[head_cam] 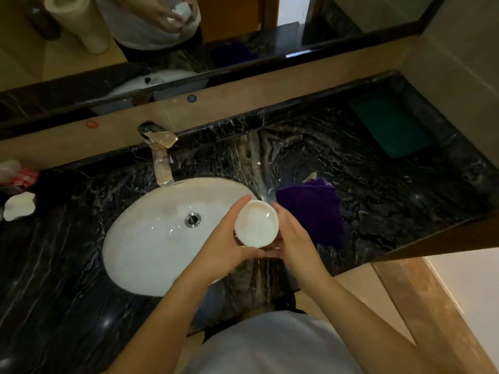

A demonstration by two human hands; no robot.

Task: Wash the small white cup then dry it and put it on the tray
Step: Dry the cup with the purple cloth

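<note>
The small white cup [256, 224] is held upright between both hands, above the right rim of the white oval sink [151, 238]. My left hand [225, 238] wraps its left side and underside. My right hand [293, 236] cups its right side. The cup's inside looks empty. A purple cloth [313, 209] lies on the black marble counter just right of my right hand. A dark green tray [391, 125] rests at the far right corner of the counter. No water runs from the faucet [159, 152].
The black marble counter [378, 201] runs along a mirror-backed wall. A red-and-white packet [21, 178] and a white shell-shaped dish [19, 206] sit at the far left. A wooden frame [421, 306] drops off at the right front edge.
</note>
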